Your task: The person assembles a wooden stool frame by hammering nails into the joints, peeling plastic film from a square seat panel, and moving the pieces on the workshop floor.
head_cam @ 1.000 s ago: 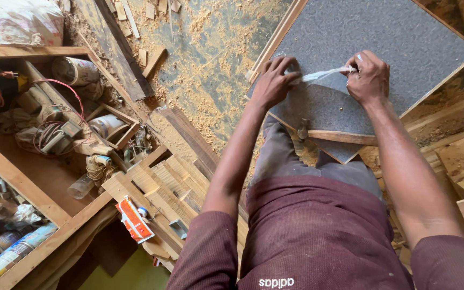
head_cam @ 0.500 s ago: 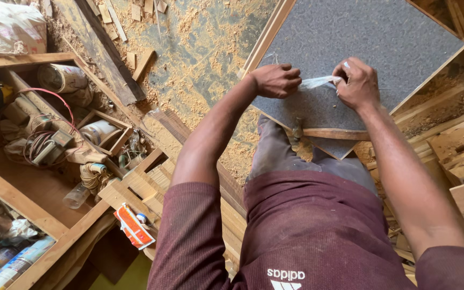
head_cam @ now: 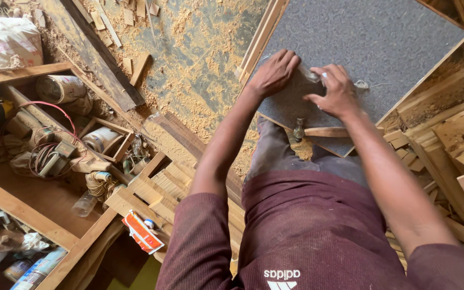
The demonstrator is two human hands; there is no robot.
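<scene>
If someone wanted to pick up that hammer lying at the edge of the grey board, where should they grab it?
Probably by the bare wooden handle of the hammer, reaching in from the right hand's side. The handle lies flat and runs rightward, while its metal head sits at the left end, near the edge of the grey board.

Hammer (head_cam: 318, 131) on board (head_cam: 393, 48), shelf (head_cam: 44, 204) left

Two bare hands, the left (head_cam: 275, 72) and the right (head_cam: 336, 91), rest on one large grey speckled board with a pale wooden edge (head_cam: 382, 37). One small dark-capped glass bottle (head_cam: 299, 129) stands at the board's near edge. Left of the board lie one dark wooden plank (head_cam: 103, 59), one white filled sack (head_cam: 6, 40) and one coil of red cable (head_cam: 44, 139)
</scene>
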